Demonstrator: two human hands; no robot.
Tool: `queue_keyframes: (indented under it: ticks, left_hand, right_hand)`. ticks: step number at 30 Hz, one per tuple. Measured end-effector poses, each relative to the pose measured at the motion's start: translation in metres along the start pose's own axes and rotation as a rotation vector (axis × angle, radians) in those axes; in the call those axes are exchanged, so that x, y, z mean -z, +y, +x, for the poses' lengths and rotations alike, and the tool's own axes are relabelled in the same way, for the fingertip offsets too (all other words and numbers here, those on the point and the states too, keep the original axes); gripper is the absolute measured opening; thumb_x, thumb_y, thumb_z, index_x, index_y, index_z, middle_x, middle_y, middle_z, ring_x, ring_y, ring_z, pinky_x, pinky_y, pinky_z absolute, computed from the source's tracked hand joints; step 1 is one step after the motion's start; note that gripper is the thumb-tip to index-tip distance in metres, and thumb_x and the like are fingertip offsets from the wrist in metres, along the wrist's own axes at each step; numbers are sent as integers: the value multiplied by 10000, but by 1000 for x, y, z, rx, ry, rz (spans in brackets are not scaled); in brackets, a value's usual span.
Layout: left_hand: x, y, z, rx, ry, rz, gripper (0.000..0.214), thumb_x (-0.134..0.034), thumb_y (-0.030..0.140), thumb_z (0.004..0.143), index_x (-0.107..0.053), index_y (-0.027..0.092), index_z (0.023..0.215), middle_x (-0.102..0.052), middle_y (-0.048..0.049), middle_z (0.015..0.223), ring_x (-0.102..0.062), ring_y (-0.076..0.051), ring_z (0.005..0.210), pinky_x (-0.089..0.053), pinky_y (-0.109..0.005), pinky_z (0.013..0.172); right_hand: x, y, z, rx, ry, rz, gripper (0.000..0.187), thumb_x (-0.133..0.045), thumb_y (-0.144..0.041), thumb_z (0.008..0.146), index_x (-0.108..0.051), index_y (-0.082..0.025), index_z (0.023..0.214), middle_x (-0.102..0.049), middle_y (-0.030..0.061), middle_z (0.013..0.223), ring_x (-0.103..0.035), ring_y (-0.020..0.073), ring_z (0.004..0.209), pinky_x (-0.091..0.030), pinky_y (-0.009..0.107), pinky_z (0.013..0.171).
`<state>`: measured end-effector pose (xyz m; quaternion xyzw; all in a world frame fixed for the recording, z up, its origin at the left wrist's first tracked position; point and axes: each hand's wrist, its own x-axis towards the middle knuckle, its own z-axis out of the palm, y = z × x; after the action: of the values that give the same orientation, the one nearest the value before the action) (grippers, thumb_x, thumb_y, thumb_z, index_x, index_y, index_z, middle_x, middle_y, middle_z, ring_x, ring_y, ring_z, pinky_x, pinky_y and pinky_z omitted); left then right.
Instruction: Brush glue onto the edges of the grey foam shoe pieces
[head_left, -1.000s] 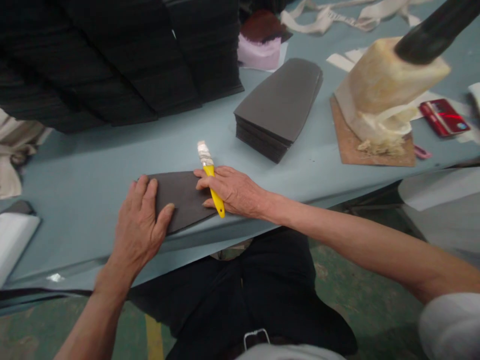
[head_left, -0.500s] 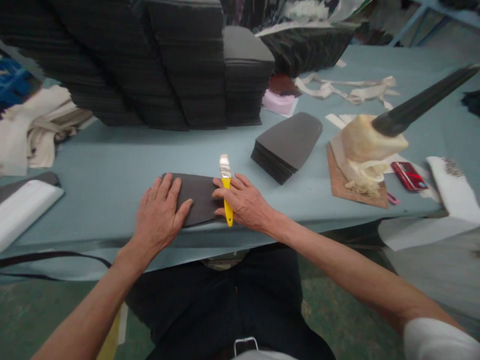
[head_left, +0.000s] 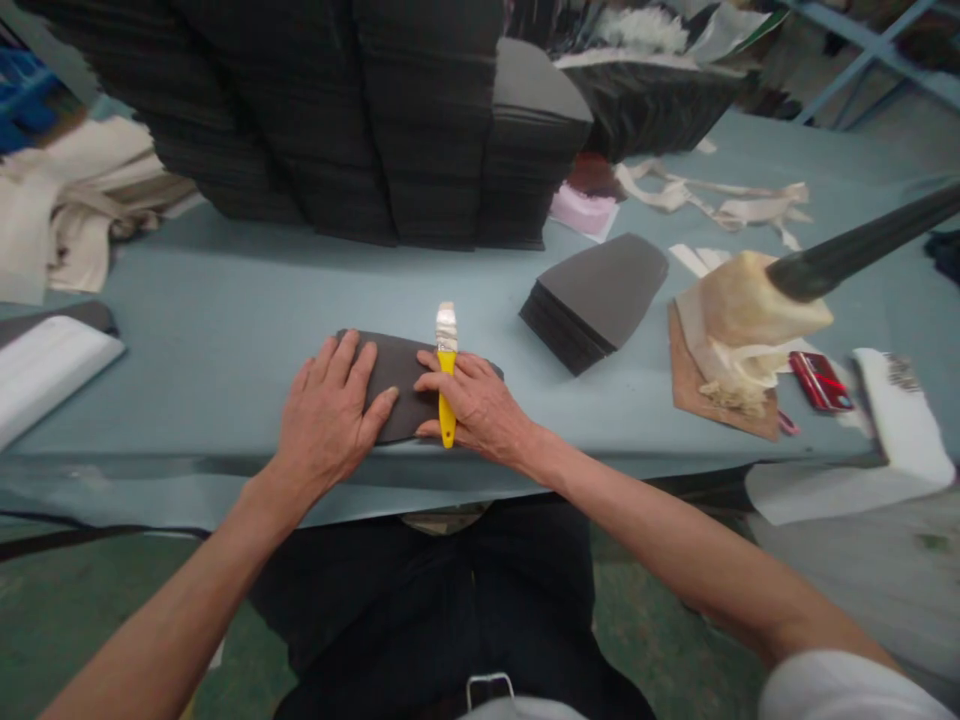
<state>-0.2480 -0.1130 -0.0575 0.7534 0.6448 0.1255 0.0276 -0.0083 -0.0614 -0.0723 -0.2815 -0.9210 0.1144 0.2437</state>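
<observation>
Flat on the table in front of me lies a dark grey tapered sheet (head_left: 400, 388). My left hand (head_left: 327, 405) rests on its left end with the fingers stretched out. Over its right part lies my right hand (head_left: 480, 405), which keeps a paintbrush (head_left: 447, 395) between thumb and fingers. The brush has a yellow handle and whitish, coated bristles that point away from me. Right of my right hand sits a short stack of similar dark sheets (head_left: 600, 295). The palm of my right hand hides part of the sheet.
Tall stacks of dark sheets (head_left: 435, 150) stand at the back. To the right are a glue-crusted block with a dark handle (head_left: 765, 305) on a brown board (head_left: 686, 375), and a red case (head_left: 820, 381). Cloth strips (head_left: 90, 210) and a white roll (head_left: 56, 370) lie left.
My view has shifted a little, so the table's things appear moved. Both hands stay on the sheet, and the right still keeps the paintbrush.
</observation>
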Motion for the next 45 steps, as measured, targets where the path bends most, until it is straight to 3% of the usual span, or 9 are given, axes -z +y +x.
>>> queue_keyframes:
  ticks: [7, 13, 17, 25, 32, 41, 45]
  left_hand:
    - [0, -4, -1, -46, 40, 19, 871, -212, 679, 1074, -465, 32, 1600, -381, -279, 1727, -312, -506, 1623, -317, -720, 1281]
    - [-1, -16, -4, -266, 32, 30, 937, -295, 787, 1031, -395, 86, 1644, -416, -246, 1720, -273, -446, 1658, -257, -661, 1332]
    - [1, -22, -3, -333, -4, 44, 958, -349, 812, 1011, -322, 126, 1680, -399, -234, 1734, -313, -423, 1649, -290, -614, 1332]
    - [4, -20, -3, -378, 9, 37, 932, -433, 758, 1022, -312, 96, 1666, -404, -266, 1718, -354, -445, 1624, -329, -613, 1314]
    - [3, -16, -6, -385, 53, 12, 890, -471, 702, 1037, -307, 87, 1660, -438, -279, 1689, -379, -441, 1611, -351, -595, 1309]
    - [0, -19, -7, -389, 27, -20, 910, -412, 731, 1039, -221, 131, 1696, -422, -263, 1705, -363, -445, 1619, -379, -628, 1296]
    - [-3, -21, -8, -384, 33, -35, 928, -445, 751, 1019, -277, 120, 1679, -431, -273, 1697, -371, -457, 1612, -392, -643, 1288]
  right_hand:
    - [1, 1, 1, 32, 7, -11, 568, -697, -634, 974, -635, -182, 1313, -631, 212, 1571, -628, 344, 1410, -499, 542, 1171]
    - [2, 1, 0, 8, -23, 13, 540, -676, -628, 993, -629, -202, 1322, -605, 196, 1605, -590, 327, 1479, -432, 566, 1252]
    - [2, 0, 0, -18, -41, 34, 540, -674, -638, 990, -632, -215, 1322, -600, 194, 1612, -577, 324, 1496, -417, 585, 1264]
    - [0, 0, -3, 7, 3, 34, 545, -567, -678, 1030, -632, -212, 1305, -611, 191, 1599, -599, 314, 1471, -428, 571, 1267]
    - [1, -1, -5, 34, 32, 18, 496, -594, -620, 1042, -629, -196, 1299, -628, 208, 1575, -611, 337, 1443, -468, 562, 1221]
    - [9, -7, -4, -59, -102, 47, 473, -613, -621, 1027, -672, -235, 1293, -592, 170, 1629, -588, 328, 1474, -462, 555, 1230]
    - [6, -6, -3, -53, -97, 61, 487, -674, -607, 998, -675, -228, 1304, -595, 190, 1620, -608, 338, 1445, -474, 569, 1212]
